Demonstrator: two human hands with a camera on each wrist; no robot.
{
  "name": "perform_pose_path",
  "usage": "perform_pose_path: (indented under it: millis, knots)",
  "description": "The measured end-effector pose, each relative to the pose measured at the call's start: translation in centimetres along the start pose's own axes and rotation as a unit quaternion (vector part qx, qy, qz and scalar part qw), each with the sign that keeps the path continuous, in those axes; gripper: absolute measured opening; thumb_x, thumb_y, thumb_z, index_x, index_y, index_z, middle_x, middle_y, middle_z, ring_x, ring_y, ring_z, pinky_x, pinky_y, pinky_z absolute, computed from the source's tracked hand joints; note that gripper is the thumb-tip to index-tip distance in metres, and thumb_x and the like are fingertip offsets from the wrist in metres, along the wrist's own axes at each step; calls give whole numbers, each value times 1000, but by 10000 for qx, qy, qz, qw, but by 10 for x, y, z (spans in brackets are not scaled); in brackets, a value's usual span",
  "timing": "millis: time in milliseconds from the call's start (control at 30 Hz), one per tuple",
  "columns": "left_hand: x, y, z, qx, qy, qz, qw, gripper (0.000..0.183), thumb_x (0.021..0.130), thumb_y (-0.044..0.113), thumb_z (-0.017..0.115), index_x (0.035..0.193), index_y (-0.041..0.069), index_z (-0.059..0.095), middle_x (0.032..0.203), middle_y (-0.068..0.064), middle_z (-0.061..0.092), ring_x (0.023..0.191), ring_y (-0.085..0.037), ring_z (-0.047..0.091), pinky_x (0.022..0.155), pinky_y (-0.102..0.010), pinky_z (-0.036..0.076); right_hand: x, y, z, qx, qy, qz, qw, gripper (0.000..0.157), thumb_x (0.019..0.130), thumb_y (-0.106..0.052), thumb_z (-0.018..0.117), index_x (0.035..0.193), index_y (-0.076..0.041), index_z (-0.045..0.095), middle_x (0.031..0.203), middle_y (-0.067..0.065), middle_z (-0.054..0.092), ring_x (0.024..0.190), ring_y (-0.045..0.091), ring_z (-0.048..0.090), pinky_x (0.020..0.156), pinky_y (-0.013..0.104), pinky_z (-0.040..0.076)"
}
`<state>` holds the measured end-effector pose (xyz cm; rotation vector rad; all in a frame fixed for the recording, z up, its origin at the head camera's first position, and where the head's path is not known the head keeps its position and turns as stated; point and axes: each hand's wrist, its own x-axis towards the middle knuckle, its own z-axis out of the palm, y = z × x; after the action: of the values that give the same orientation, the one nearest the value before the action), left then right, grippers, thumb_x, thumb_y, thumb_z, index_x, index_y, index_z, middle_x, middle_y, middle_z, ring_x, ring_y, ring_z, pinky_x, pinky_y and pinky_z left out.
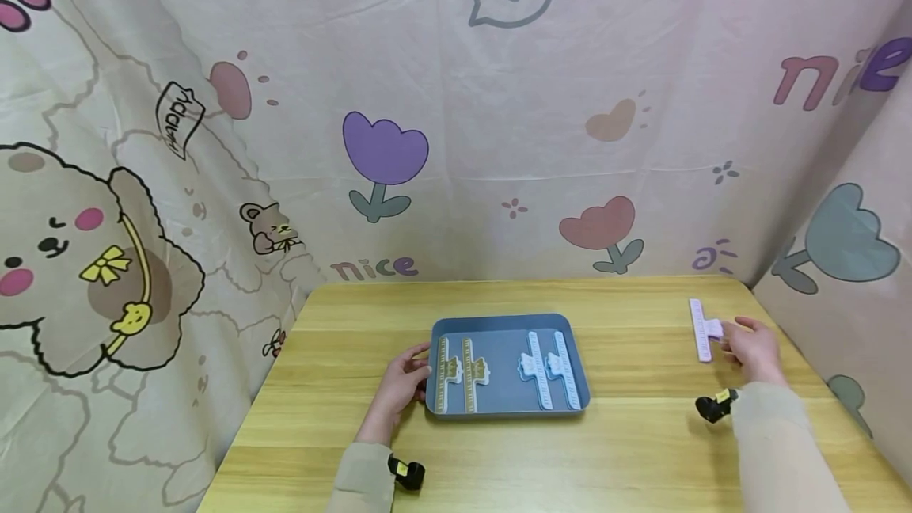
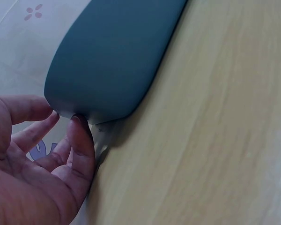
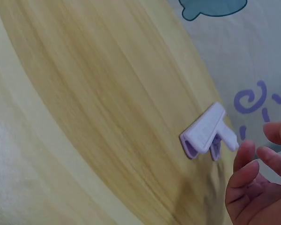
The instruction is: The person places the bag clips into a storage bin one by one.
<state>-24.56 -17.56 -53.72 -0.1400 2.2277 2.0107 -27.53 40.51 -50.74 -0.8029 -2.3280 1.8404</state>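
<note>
A blue-grey tray (image 1: 492, 416) lies on the table, and my left hand (image 1: 400, 386) grips its left edge. In the left wrist view, the fingers of this left hand (image 2: 42, 173) bend against the end of the tray (image 2: 107, 61). Two gold-and-white long-bar clips (image 1: 469, 374) lie in the tray's left half, two pale blue ones (image 1: 541, 370) in its right half. Far to the right, a light purple long-bar clip (image 1: 700, 331) rests on the table. My right hand (image 1: 757, 348) is beside its handle, with loosely bent fingers just short of the clip (image 3: 206, 129) in the right wrist view.
The wooden table (image 1: 634, 450) runs back to a printed cloth (image 1: 484, 101), which also hangs along both sides. Each wrist carries a small black camera, such as the one by the right sleeve (image 1: 712, 407).
</note>
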Motion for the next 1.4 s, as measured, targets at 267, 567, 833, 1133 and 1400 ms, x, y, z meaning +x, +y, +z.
perform_pose_path:
  millis: [267, 567, 833, 1133, 1400]
  knots:
    - [-2, 1, 1, -56, 54, -25, 10000, 51, 94, -2, 57, 144, 1, 46, 122, -27, 58, 76, -22, 59, 55, -31, 49, 5, 10, -5, 83, -409, 51, 9991, 64, 101, -14, 43, 154, 3, 10, 74, -9, 59, 58, 9, 59, 50, 26, 48]
    - [-1, -1, 1, -43, 109, 12, 9999, 51, 93, -2, 57, 143, 2, 48, 121, -25, 59, 75, -21, 59, 55, -30, 49, 8, 17, -3, 689, -678, 259, 9950, 64, 102, -10, 44, 155, 1, 10, 73, -9, 61, 61, 7, 59, 52, 23, 47]
    - [-2, -1, 1, -26, 108, 10, 9999, 50, 93, -1, 57, 143, 3, 48, 120, -24, 59, 76, -21, 59, 55, -31, 49, 7, 17, 3, 455, -626, 222, 9968, 63, 102, -12, 46, 153, 5, 15, 73, -8, 63, 61, 7, 56, 52, 24, 47]
    - [-2, 0, 1, -7, 126, 10, 9999, 50, 93, -2, 57, 142, 2, 49, 119, -23, 60, 75, -20, 59, 55, -31, 49, 2, 14, 14, -113, -881, -40, 9960, 66, 101, -12, 47, 152, 8, 10, 73, -8, 63, 56, 6, 50, 46, 23, 42]
    - [-3, 1, 0, -2, 56, -23, 10000, 51, 93, 0, 58, 143, 2, 47, 121, -25, 58, 76, -22, 58, 56, -32, 49, 6, 15, 25, -515, -763, -2, 9958, 61, 100, -14, 50, 150, 8, 24, 73, -10, 64, 53, 9, 47, 46, 26, 39]
